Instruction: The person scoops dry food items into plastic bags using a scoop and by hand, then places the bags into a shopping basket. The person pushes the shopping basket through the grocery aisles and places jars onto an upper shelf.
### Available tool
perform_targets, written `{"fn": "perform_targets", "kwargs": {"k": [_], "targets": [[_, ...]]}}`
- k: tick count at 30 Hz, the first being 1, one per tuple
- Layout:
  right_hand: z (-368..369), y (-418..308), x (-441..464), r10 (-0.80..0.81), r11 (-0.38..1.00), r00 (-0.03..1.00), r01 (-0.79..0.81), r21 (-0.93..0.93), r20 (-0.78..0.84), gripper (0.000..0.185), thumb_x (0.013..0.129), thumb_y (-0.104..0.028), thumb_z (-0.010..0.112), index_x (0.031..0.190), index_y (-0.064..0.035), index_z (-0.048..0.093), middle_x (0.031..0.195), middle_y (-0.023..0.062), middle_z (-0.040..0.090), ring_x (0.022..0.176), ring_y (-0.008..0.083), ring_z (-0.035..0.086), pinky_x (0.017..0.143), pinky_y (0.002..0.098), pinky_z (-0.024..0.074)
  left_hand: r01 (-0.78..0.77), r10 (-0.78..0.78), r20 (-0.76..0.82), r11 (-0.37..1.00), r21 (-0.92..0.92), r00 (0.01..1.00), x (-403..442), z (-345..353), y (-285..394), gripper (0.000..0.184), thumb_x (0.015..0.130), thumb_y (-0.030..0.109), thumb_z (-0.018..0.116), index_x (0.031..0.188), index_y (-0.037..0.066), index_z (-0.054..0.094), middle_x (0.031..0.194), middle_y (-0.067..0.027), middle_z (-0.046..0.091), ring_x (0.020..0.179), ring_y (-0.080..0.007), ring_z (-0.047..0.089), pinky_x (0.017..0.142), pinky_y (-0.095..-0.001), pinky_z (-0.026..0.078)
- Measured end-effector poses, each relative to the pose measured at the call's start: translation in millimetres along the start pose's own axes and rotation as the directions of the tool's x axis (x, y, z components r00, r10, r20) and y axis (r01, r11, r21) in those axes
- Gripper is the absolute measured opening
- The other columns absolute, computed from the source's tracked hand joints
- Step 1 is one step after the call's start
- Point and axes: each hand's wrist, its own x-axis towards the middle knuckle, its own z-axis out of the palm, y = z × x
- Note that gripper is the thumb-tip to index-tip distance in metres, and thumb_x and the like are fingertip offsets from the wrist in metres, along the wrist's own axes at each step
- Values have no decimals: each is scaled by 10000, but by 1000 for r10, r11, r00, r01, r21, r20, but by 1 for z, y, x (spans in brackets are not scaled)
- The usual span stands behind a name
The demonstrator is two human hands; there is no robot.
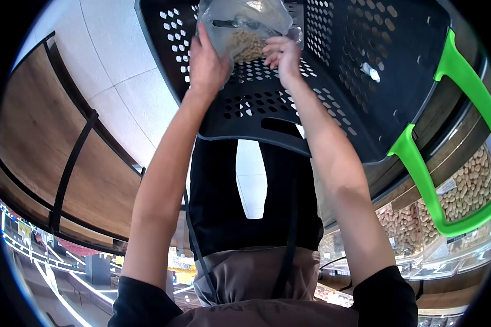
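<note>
Both arms stretched forward into a black basket (354,109), hands either side of a clear plastic bag (262,16).

Forearms bare, roughly parallel, converging slightly toward the bag. Left hand (206,71) upright at the bag's left side, one finger extended up along the plastic, others partly hidden; whether they grip it, cannot tell. Right hand (285,59) bent inward at the wrist, fingers loosely curled, slightly parted, tips at the bag's lower right; cannot tell whether they pinch the film. Bag lies between the two sets of fingers, inside the basket, over its perforated wall; pale, peanut-like pieces (248,46) gathered in its lower part, nearer the right fingertips. Green handle (428,177) juts from the basket's right side, well apart from both hands.
</note>
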Motion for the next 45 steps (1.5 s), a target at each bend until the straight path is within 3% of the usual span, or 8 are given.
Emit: {"fn": "perform_targets", "kwargs": {"k": [5,10,14,22,28,33,43,45], "targets": [[28,21,-40,8,474,951,270,-838,310,582,817,-234,665,1303,40,502,1218,236,591,1080,370,629,938,431,507,227,-223,181,974,-3,958,-18,45,-31,751,777,46,692,1420,-73,323,1235,-320,530,1001,-473,613,905,-489,516],[47,16,-72,90,450,944,246,-859,318,1063,741,-301,804,1513,32,152,1503,266,311,1377,378,379,1099,435,393,721,-387,629,529,-447,675,-23,32,-7,104,794,-32,614,851,-69,694,739,-135,680,710,-229,672,693,-337,549],[38,15,-80,-289,463,955,206,-862,74,779,778,-141,739,1448,-24,360,1457,215,401,1293,387,474,1030,429,450,674,-298,629,523,-522,718,-50,-28,47,74,808,-62,617,791,-42,686,708,-68,662,624,-127,613,592,-245,486],[-1,-37,-199,-493,605,809,583,-542,320,91,854,-35,554,937,-12,583,989,245,630,1003,441,604,811,488,489,411,10,501,557,-722,866,-153,-141,127,108,867,10,674,958,0,616,800,-23,628,730,-99,603,663,-234,483],[1,-153,-385,-704,596,701,667,-446,108,163,905,-79,576,1010,33,630,1084,242,639,1049,410,607,913,433,494,-3,178,401,917,-400,899,-215,-251,134,1182,606,88,905,1514,35,150,1389,-200,417,1272,-341,453,1008,-462,438],[17,-228,-522,-742,483,616,765,-425,264,182,868,-80,615,1021,19,626,1074,199,638,1023,363,620,902,422,504,-848,853,-128,466,-254,507,-224,-273,179,723,833,359,690,1388,-39,451,1415,-278,438,1361,-408,366,1146,-448,283],[-95,-264,-602,-835,373,475,860,-348,279,419,884,-286,718,1166,10,627,1378,184,493,1238,267,529,922,328,513,-726,779,43,601,-335,625,-228,-263,262,646,908,373,569,1383,-49,450,1381,-252,475,1311,-367,419,1111,-432,331],[-174,-286,-593,-621,765,783,615,-188,36,423,885,-246,710,1222,-11,609,1196,132,635,1061,229,633,847,314,540,-674,729,73,662,-329,681,-232,-264,266,634,923,376,545,1382,-51,450,1374,-247,482,1301,-359,429,1104,-428,340]]}}
